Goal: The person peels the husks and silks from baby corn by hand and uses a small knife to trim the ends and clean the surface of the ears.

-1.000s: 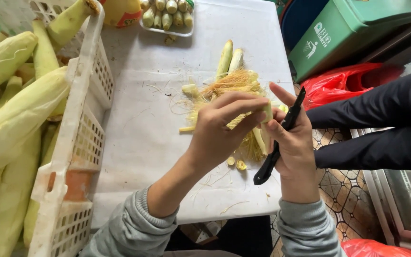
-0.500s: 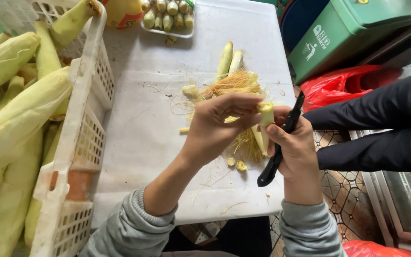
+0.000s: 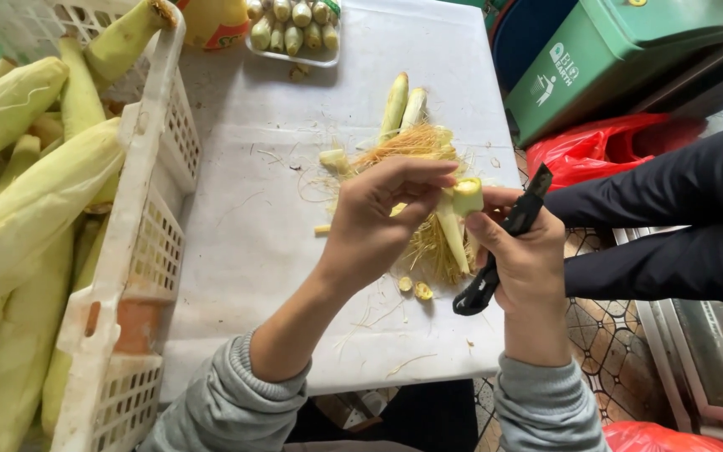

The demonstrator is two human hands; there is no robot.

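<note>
Green bin (image 3: 621,59) at upper right, boxy, lid on, white label patch on its near face; red plastic bag (image 3: 608,151) crumpled just below it, beside the table edge. Clear shallow tray (image 3: 294,33) at the far end of the white table (image 3: 244,251), packed with small peeled pale-green cobs; a yellow package with an orange band (image 3: 215,21) just left of it. White slotted crate (image 3: 140,251) along the left, heaped with unhusked corn (image 3: 35,201). Baby corn piece (image 3: 460,213) held above the table's right side, over a heap of yellow-brown silk and husk (image 3: 416,167): pale yellow-green, blunt cut end up, showing a yellowish core, husk strip tapering downward. Left hand (image 3: 378,222) pinches its top from the left, fingers curled closed on it. Right hand (image 3: 520,255) meets it from the right with thumb and forefinger, remaining fingers wrapped round a black-handled knife (image 3: 499,247). Two husked ears (image 3: 403,105) lie beyond the silk; two round trimmings (image 3: 416,289) below it. Another person's dark sleeve (image 3: 671,218) at right.
</note>
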